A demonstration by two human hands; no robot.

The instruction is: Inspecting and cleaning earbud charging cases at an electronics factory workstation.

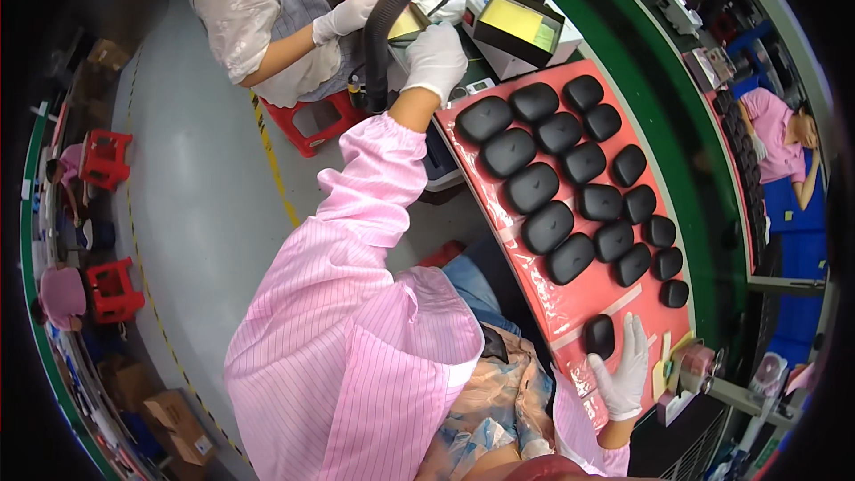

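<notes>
Black case (598,336), rounded, white-gloved right hand (623,378) beside, glossy mat (554,303)

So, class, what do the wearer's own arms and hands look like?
The left hand and right hand both wear white gloves. The left sleeve is loose pink cloth with thin darker stripes, shinier and puckered toward the wrist. Only a short pink part of the right sleeve shows.

Pink pin-striped smock (329,330), gathered sleeve (374,183), white gloves (626,381), peach-and-blue patterned top (499,379), perhaps blue denim (475,288)
</notes>
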